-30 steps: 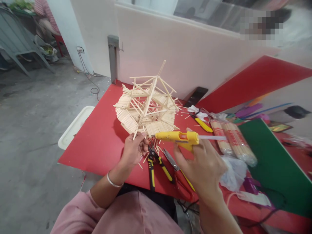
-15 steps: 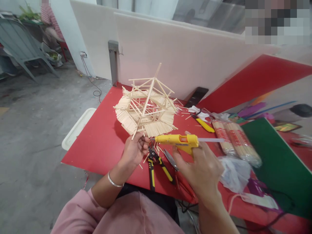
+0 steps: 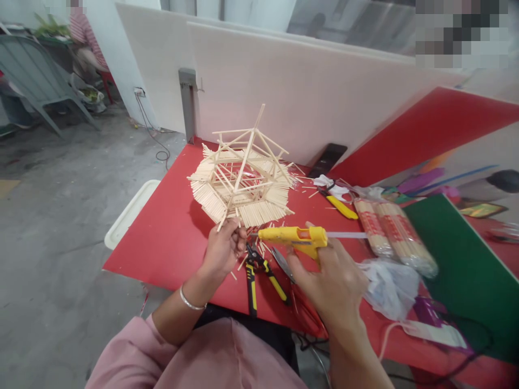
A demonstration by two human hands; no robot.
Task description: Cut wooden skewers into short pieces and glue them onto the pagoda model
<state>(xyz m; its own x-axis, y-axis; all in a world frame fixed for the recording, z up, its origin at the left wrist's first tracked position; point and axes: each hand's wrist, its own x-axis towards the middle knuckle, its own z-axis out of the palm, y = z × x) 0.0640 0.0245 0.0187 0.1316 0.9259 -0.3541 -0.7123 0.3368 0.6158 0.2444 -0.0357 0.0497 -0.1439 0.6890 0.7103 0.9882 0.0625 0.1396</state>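
Observation:
A model roof built of thin wooden sticks (image 3: pixel 243 178) stands on the red table (image 3: pixel 170 232). My left hand (image 3: pixel 222 249) is closed on a stick at the model's near edge. My right hand (image 3: pixel 334 281) grips a yellow glue gun (image 3: pixel 294 236), its nozzle pointing left toward my left hand's fingers, a clear glue stick jutting from its back.
Yellow-and-black cutters (image 3: pixel 255 273) and red-handled scissors (image 3: pixel 300 302) lie near the table's front edge. Two packs of sticks (image 3: pixel 391 237), a yellow knife (image 3: pixel 340 205), a plastic bag (image 3: pixel 387 286) and a green sheet (image 3: pixel 466 270) lie to the right. A white partition (image 3: pixel 308 92) stands behind.
The glue gun has drifted slightly down and left, closer to my left hand. The model and my left hand stay almost still.

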